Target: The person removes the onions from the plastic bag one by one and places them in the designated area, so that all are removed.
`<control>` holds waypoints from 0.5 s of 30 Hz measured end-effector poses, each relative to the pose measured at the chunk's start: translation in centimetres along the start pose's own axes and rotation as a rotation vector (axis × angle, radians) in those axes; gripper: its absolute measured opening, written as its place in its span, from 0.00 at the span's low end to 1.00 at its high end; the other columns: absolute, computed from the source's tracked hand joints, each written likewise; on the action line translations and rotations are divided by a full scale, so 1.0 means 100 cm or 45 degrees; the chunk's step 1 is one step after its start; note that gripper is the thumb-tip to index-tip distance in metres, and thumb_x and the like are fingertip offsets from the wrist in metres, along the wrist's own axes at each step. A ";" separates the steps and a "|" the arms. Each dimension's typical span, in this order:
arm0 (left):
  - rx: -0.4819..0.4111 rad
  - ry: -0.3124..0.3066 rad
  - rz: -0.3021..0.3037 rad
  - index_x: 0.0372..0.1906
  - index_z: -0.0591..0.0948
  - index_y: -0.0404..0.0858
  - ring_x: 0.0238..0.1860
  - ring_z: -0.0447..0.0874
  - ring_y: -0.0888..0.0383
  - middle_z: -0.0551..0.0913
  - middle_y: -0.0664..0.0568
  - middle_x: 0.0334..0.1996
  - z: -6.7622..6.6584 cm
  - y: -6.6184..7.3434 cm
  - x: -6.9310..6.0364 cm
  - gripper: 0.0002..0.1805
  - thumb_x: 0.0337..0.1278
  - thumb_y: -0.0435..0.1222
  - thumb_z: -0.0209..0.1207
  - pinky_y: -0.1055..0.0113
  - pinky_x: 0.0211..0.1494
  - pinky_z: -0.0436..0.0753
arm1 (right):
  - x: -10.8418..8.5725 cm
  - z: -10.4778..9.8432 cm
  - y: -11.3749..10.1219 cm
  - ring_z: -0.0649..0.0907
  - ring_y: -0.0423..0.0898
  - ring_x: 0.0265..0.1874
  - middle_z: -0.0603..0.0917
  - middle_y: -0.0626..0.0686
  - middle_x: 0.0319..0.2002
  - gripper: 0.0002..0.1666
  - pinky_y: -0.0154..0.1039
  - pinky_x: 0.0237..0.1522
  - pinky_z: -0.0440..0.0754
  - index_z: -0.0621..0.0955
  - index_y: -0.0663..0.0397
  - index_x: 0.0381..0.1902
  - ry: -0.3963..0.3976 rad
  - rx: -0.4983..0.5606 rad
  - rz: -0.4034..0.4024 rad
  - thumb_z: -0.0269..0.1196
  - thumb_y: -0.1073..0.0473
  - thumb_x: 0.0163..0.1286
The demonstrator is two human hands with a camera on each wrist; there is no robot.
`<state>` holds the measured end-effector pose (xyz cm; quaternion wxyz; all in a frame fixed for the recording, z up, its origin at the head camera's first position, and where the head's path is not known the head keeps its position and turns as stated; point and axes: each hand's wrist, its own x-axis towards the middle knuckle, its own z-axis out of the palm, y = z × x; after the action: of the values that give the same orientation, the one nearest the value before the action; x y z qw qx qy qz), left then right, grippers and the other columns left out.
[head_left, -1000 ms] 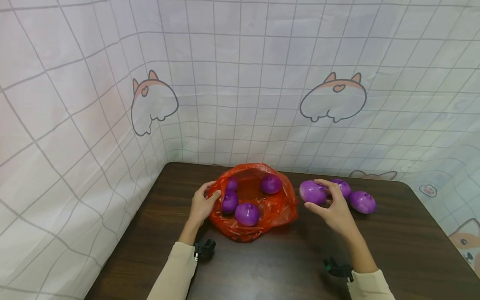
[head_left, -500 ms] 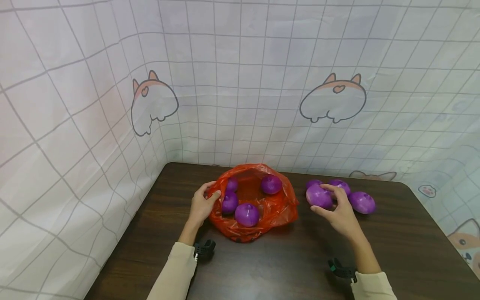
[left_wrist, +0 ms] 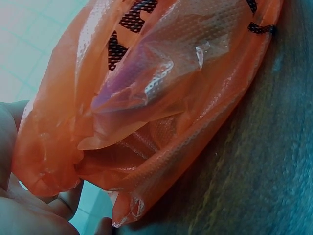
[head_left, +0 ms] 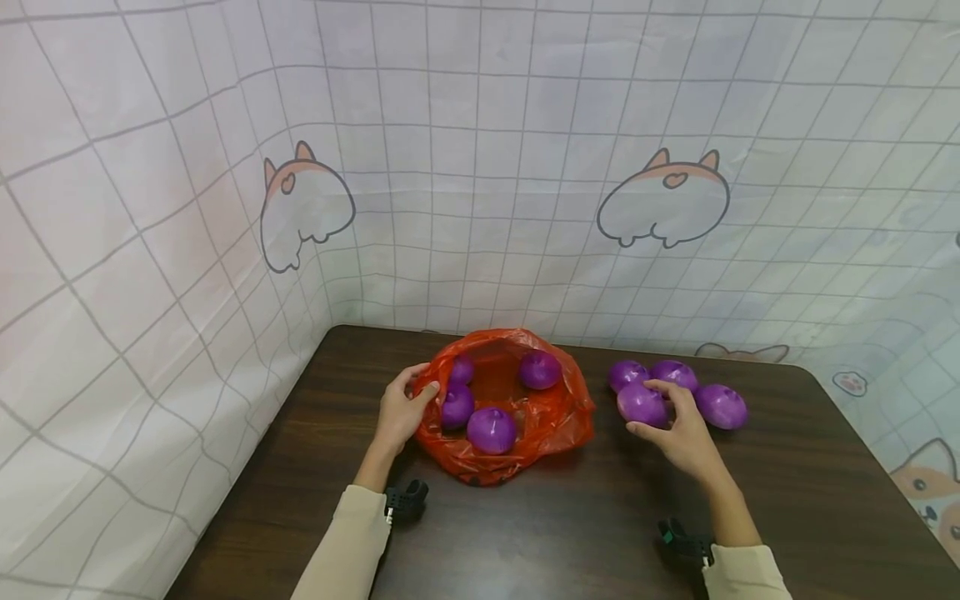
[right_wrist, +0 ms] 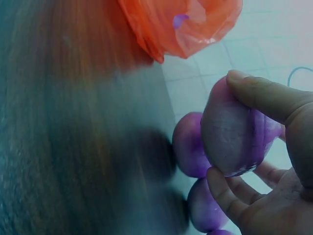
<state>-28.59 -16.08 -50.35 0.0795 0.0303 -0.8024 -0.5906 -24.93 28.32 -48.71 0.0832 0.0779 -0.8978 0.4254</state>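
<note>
At the bag's left side, my left hand (head_left: 399, 410) pinches the rim of a red plastic bag (head_left: 566, 421) between thumb and fingers. Its mouth gapes upward, showing several shiny purple onions inside, one of them an onion (head_left: 491, 430) at the front. My right hand (head_left: 684, 429) grips another purple onion (head_left: 642, 405) by its sides, right of the bag. In the right wrist view the held onion (right_wrist: 230, 132) has a pointed tip turned toward the palm. Just behind it sit a left onion (head_left: 627, 375), a middle onion (head_left: 674, 375) and a right onion (head_left: 722, 406).
Everything rests on a dark wood-grain table (head_left: 525, 533). A white grid-patterned cloth (head_left: 480, 167) with cartoon animals hangs behind and at the sides. Each wrist wears a black camera strap, such as the left strap (head_left: 407, 497).
My right hand has moved slightly right and down with its onion, uncovering the onion behind it on the left. The left hand and the bag stay where they were.
</note>
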 end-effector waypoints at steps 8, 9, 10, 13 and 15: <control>0.011 -0.002 -0.005 0.66 0.79 0.47 0.47 0.78 0.49 0.79 0.42 0.55 -0.001 -0.001 0.000 0.22 0.69 0.42 0.63 0.62 0.47 0.82 | 0.001 0.001 0.011 0.69 0.64 0.62 0.65 0.68 0.69 0.44 0.66 0.62 0.69 0.69 0.57 0.71 -0.019 -0.020 0.005 0.75 0.55 0.62; 0.014 -0.002 -0.006 0.66 0.79 0.47 0.47 0.78 0.49 0.79 0.42 0.55 -0.001 -0.001 0.000 0.22 0.69 0.42 0.63 0.61 0.47 0.82 | 0.001 0.001 0.012 0.69 0.64 0.62 0.65 0.68 0.69 0.44 0.66 0.61 0.69 0.69 0.57 0.71 -0.022 -0.023 0.008 0.76 0.54 0.62; 0.014 -0.004 -0.006 0.66 0.79 0.47 0.48 0.79 0.49 0.79 0.42 0.55 -0.001 0.000 0.000 0.22 0.70 0.42 0.63 0.61 0.48 0.82 | 0.001 0.001 0.013 0.69 0.64 0.62 0.65 0.68 0.68 0.44 0.66 0.61 0.69 0.69 0.57 0.71 -0.025 -0.027 0.012 0.76 0.54 0.62; 0.016 -0.007 -0.008 0.66 0.79 0.48 0.48 0.78 0.49 0.79 0.42 0.56 -0.001 0.000 0.000 0.23 0.70 0.43 0.63 0.60 0.48 0.82 | 0.001 0.001 0.017 0.69 0.65 0.62 0.65 0.69 0.68 0.44 0.67 0.61 0.69 0.68 0.57 0.71 -0.035 -0.035 0.022 0.76 0.54 0.62; 0.018 -0.009 -0.009 0.66 0.79 0.48 0.48 0.78 0.49 0.79 0.43 0.56 -0.001 0.000 0.000 0.23 0.70 0.43 0.63 0.60 0.48 0.82 | 0.001 0.002 0.020 0.69 0.65 0.62 0.65 0.69 0.68 0.44 0.66 0.61 0.69 0.68 0.57 0.71 -0.038 -0.038 0.026 0.76 0.54 0.61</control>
<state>-28.56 -16.15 -50.30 0.0744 0.0314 -0.8067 -0.5855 -25.47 29.41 -50.27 0.0665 0.0738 -0.9060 0.4115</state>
